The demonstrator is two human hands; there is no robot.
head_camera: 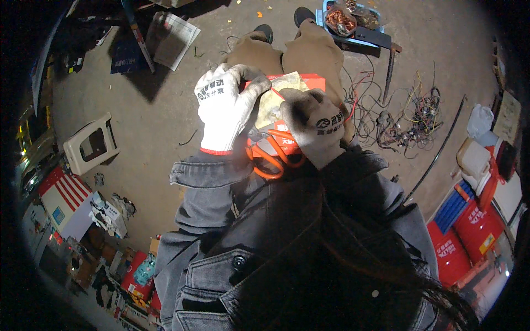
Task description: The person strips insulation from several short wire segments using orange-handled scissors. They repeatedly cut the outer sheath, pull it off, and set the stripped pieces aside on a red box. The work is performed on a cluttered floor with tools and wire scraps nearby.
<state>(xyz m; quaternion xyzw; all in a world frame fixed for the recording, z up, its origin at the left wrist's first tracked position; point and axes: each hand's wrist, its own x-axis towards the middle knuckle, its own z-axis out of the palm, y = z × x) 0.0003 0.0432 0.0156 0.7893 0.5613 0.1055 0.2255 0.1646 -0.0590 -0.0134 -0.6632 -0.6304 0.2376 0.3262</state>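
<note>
My left hand, in a white knit glove with a red cuff, and my right hand, in a soiled glove of the same kind, meet over the lap. A thin red strip, perhaps a wire, runs between their fingertips; each hand seems to pinch one end. Beneath it lies a stained yellowish cloth or sheet on a red box across the thighs. Scissors with orange handles lie at the box's near edge, between the wrists, their blades partly hidden beside the left hand.
A blue tray on a low stand holds copper scraps in a container and a dark phone-like slab. Tangled wires and a black rod lie on the floor at right. A beige plastic stool lies left; red drums stand lower right.
</note>
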